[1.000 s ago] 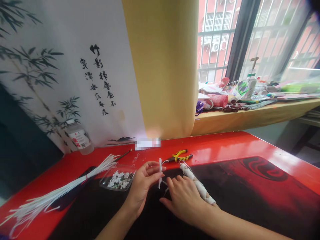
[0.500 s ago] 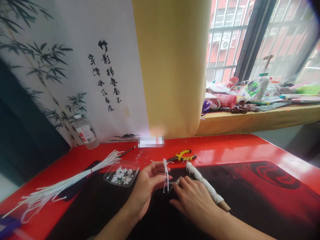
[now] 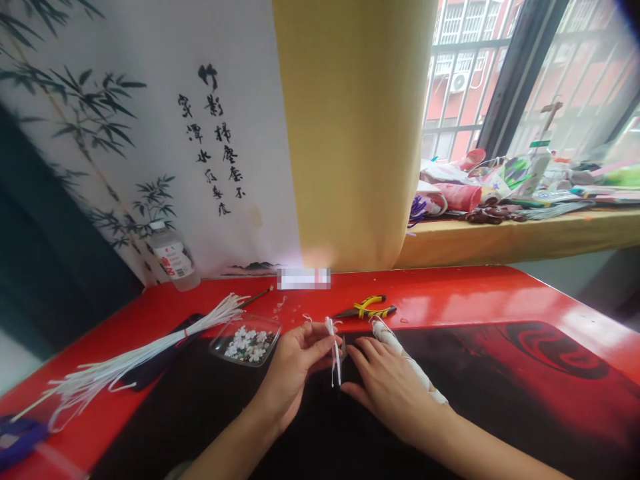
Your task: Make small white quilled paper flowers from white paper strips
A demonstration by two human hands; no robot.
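Observation:
My left hand [image 3: 295,357] is closed, pinching a looped piece of white cord [image 3: 337,365] between thumb and fingertips. The cord's loops stick up above the thumb and its loose ends hang down. Just right of the cord is my right hand [image 3: 393,383], back upward and fingers curled. From its fingertips a small pointed metal tool [image 3: 344,345] shows, close against the cord; it looks like a scissor blade, but most of it is hidden. Partly behind the right hand lies a roll of white thread [image 3: 395,341].
Yellow-handled pliers [image 3: 371,308] lie behind the hands. A clear tray [image 3: 213,347] of white flower beads stands left, beside a tied bundle of white cords [image 3: 165,343]. Farther back is a bottle [image 3: 173,260]. A black mat [image 3: 475,360] covers part of the red table [image 3: 450,287].
The metal tool has come up against the cord, its tip now pointing upward. My right hand has shifted slightly, covering more of the thread roll. The left hand keeps its pinch.

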